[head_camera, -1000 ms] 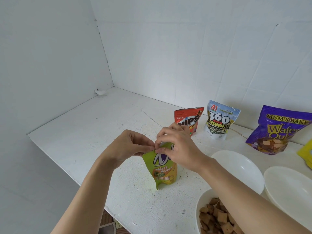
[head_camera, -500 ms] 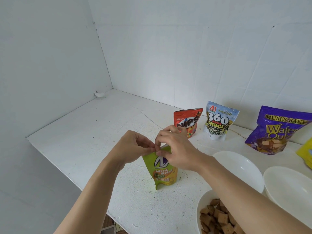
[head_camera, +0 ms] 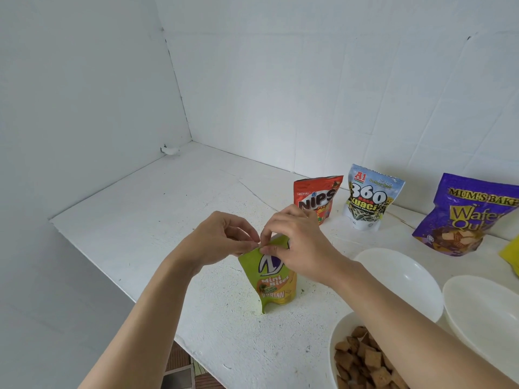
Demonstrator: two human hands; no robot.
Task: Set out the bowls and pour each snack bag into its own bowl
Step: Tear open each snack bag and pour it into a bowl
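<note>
A green Mini Bites bag [head_camera: 273,282] stands upright on the white counter [head_camera: 157,220]. My left hand [head_camera: 222,237] pinches its top edge on the left, and my right hand [head_camera: 295,240] pinches the same edge from the right. Two empty white bowls [head_camera: 404,279] [head_camera: 486,307] sit to the right. At the bottom, a third bowl [head_camera: 337,335] holds brown square snacks. A red Nips bag [head_camera: 317,197], a white 360 Kuaci bag [head_camera: 368,197] and a purple Wafer bag [head_camera: 466,217] stand along the back wall.
A yellow bag [head_camera: 512,254] shows at the right edge. White walls close the counter at the left and back. The counter's front edge runs diagonally under my left forearm, with floor tiles below it.
Both hands keep pinching the top of the green bag. The view has shifted slightly; the bag stays in place.
</note>
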